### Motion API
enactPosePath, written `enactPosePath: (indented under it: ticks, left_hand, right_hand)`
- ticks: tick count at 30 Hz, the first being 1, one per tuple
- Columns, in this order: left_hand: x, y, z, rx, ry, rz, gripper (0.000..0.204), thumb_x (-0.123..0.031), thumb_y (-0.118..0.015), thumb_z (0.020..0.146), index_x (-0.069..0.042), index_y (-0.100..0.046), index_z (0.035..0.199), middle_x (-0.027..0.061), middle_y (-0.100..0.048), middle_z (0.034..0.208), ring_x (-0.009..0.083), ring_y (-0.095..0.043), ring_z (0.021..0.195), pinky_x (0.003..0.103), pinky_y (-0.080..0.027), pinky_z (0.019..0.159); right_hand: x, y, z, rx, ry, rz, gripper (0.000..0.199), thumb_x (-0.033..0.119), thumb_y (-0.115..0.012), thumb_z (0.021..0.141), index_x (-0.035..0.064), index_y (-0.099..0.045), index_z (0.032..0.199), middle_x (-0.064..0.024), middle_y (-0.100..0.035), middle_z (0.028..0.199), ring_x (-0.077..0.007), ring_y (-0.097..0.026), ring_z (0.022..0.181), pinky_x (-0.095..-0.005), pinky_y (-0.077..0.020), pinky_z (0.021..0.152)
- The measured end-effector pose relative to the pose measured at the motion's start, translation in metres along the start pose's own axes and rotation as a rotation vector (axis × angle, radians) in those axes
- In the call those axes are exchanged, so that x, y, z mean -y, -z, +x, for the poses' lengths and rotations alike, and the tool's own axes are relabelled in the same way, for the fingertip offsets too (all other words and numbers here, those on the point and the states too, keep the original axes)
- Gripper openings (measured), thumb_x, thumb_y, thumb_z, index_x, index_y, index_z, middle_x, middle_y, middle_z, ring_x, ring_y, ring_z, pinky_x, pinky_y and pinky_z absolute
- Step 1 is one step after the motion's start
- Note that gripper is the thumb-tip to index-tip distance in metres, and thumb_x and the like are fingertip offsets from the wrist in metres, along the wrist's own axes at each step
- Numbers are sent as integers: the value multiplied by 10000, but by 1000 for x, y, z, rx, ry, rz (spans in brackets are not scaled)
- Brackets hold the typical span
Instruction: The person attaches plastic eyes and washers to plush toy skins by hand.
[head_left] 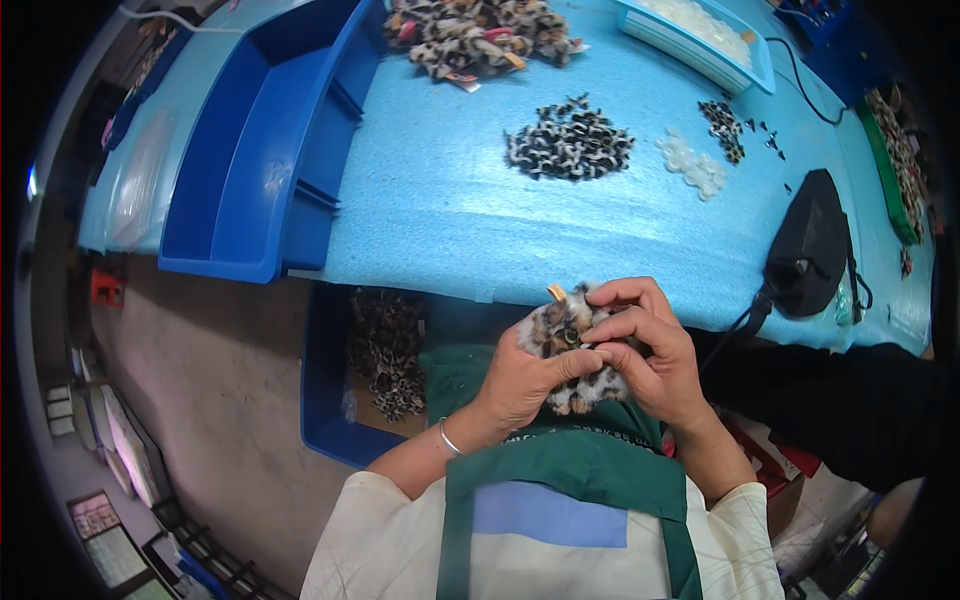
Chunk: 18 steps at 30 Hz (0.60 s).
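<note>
Just beyond the table's near edge, a small spotted plush toy [556,322] in white, brown and black is held over my lap. A round dark toy eye [571,336] shows on its face, and an orange tag stands at its top. My left hand [535,368] is closed around the toy's left side, thumb across its front. From the right my right hand [655,350] grips it, thumb and fingertips bent together beside the eye and meeting my left thumb. Whether a tiny part sits between those fingertips is hidden.
A blue bin [225,170] stands at the table's left; plush toys [485,40] are heaped behind. Piles of black-and-white pieces [570,140], translucent plastic pieces [692,163] and small dark parts [722,130] lie ahead. A black bag-like item [808,245] lies right. A lower blue bin [322,400] holds spotted plush.
</note>
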<state>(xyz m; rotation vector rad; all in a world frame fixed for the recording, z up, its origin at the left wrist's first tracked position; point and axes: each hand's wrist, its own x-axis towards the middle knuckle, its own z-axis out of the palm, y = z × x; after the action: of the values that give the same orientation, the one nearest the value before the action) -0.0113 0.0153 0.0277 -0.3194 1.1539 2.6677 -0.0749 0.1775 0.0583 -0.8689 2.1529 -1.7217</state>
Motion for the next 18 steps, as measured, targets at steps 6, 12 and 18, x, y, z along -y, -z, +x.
enactPosePath:
  ticks: [6, 12, 18]
  left_hand:
    - [1, -10, -4, -45, 114, -37, 385, 7, -681, 814, 31, -545, 1173, 98, -638, 1091, 155, -627, 965, 296, -523, 854]
    - [9, -11, -1, -90, 45, 37, 320, 4, -662, 822, 33, -566, 1126, 72, -641, 1054, 124, -614, 932, 276, -506, 844]
    - [5, -16, -4, -40, -7, 264, 294, 25, -653, 799, 16, -586, 1086, 44, -641, 1009, 88, -592, 905, 242, -483, 814]
  right_hand:
    - [-5, 16, -20, -74, -137, 460, 91, 17, -645, 814, 22, -641, 905, -144, -485, 1260, -207, -485, 1126, -335, -397, 957]
    - [-1, 12, -30, -22, -93, 149, 106, -2, -650, 795, 13, -621, 896, -158, -514, 1246, -228, -523, 1122, -319, -398, 941]
    - [-5, 11, -36, -76, -86, 133, 118, -12, -649, 789, -4, -592, 892, -145, -567, 1124, -220, -569, 1009, -297, -422, 883]
